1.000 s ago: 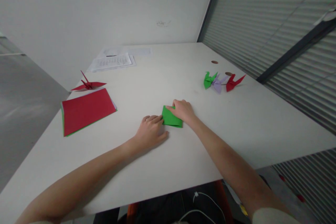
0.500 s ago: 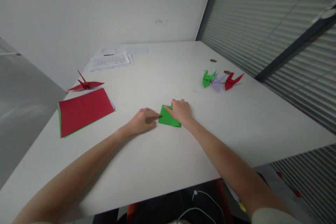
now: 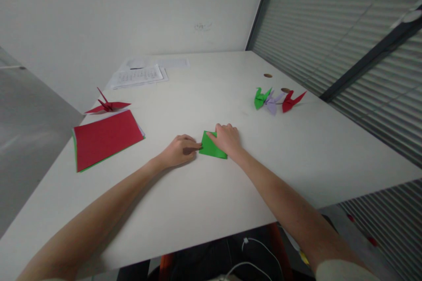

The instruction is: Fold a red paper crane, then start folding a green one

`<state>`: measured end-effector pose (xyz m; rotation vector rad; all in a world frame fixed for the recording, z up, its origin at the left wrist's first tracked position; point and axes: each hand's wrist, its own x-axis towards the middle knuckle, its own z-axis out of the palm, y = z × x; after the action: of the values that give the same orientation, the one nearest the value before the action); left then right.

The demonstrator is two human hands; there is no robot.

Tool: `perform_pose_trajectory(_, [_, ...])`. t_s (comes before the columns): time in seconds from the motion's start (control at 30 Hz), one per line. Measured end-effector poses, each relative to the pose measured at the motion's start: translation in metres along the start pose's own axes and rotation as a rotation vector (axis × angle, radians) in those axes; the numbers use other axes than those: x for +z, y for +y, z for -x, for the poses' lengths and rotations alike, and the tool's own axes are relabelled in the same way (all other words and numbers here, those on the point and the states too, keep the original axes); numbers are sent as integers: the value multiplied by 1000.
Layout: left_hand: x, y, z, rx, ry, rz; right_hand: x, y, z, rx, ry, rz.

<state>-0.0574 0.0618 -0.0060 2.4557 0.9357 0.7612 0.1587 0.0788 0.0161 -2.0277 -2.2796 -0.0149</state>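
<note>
A small folded piece of green origami paper (image 3: pixel 212 147) lies on the white table in front of me. At its left edge my left hand (image 3: pixel 180 151) has its fingers drawn together, the fingertips touching the paper. My right hand (image 3: pixel 228 139) grips the paper's right side from above, thumb across its upper part and the other fingers curled, covering the upper right corner. The lower right corner shows slightly parted layers.
To the left lies a stack of coloured sheets, red on top (image 3: pixel 108 140), with a red paper crane (image 3: pixel 107 106) behind it. Printed pages (image 3: pixel 138 76) lie at the back left. On the right stand a green crane (image 3: pixel 260 99), a lilac crane (image 3: pixel 272 104) and a red crane (image 3: pixel 288 102).
My left hand's fingers have drawn slightly closer together at the paper's left edge. My right hand and the green paper stay in place.
</note>
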Motion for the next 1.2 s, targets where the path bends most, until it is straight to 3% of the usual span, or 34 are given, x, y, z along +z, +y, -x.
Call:
perform_pose_trajectory(0.5, [-1,2,-1,32,-12,-28,0,-2,2,1,14,10])
perform_pose_trajectory(0.73, [-3,6,-2,101,-53,-96,1,-3,4,-2,29,28])
perform_pose_trajectory(1.2, [-3,25,-7,68,-159,-265,1,-3,3,-2,49,40])
